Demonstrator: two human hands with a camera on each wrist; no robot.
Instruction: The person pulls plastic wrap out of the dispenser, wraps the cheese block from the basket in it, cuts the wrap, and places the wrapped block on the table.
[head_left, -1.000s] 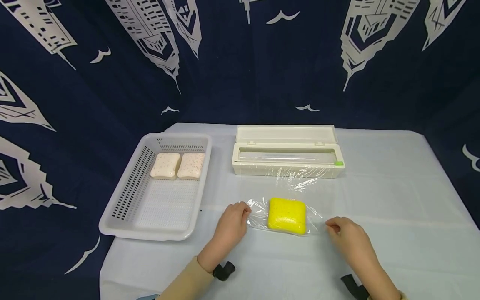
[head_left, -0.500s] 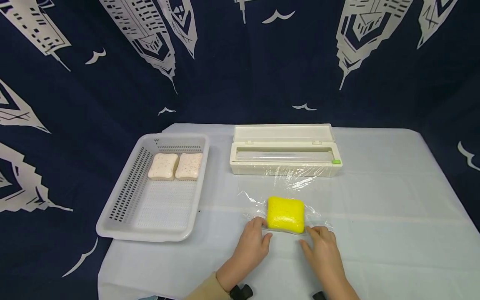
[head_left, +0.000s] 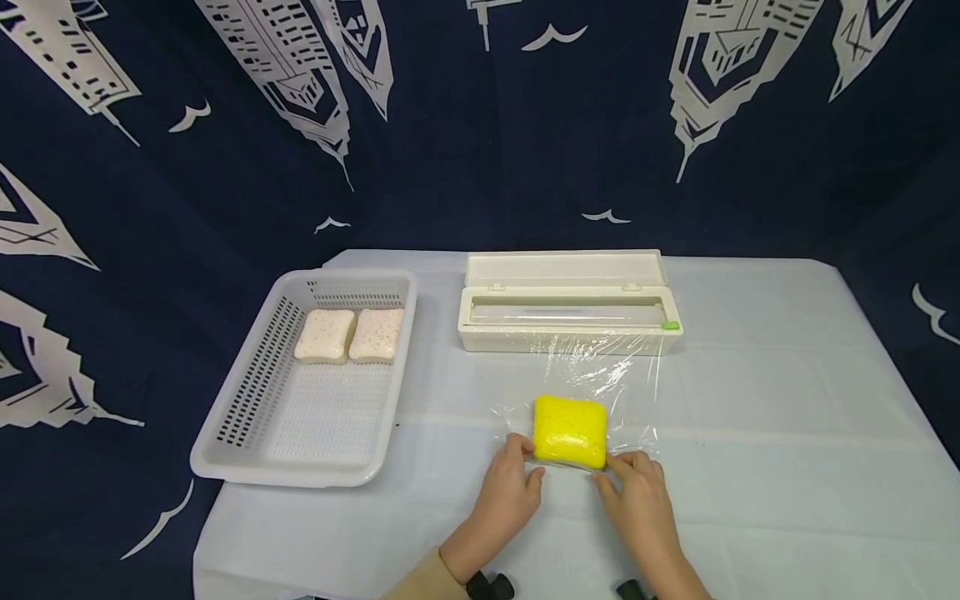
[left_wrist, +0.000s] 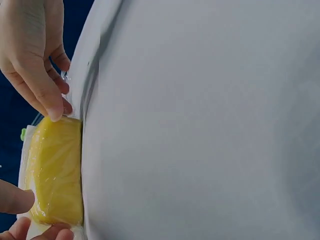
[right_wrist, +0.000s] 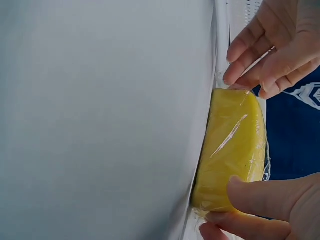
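A yellow, pillow-shaped block lies on the table under clear cling film. My left hand is at its left front corner, fingertips by the side and thumb in front. At the right front corner, my right hand touches the film with loosely bent fingers. The right wrist view has the right thumb over the block's front face and the index finger along its end. In the left wrist view, the left thumb overlaps the block's lower end. Film clings to the front face with creases.
Behind the block stands a white wrap dispenser, lid raised, a green slider at its right end; film runs from it to the block. To the left, a white perforated basket holds two pale bread-slice-shaped pieces. A navy patterned curtain hangs behind.
Both hands have moved inward from the film's left and right edges to the block's front corners. They have spread from a pinch to looser fingers. The block has stayed in place.
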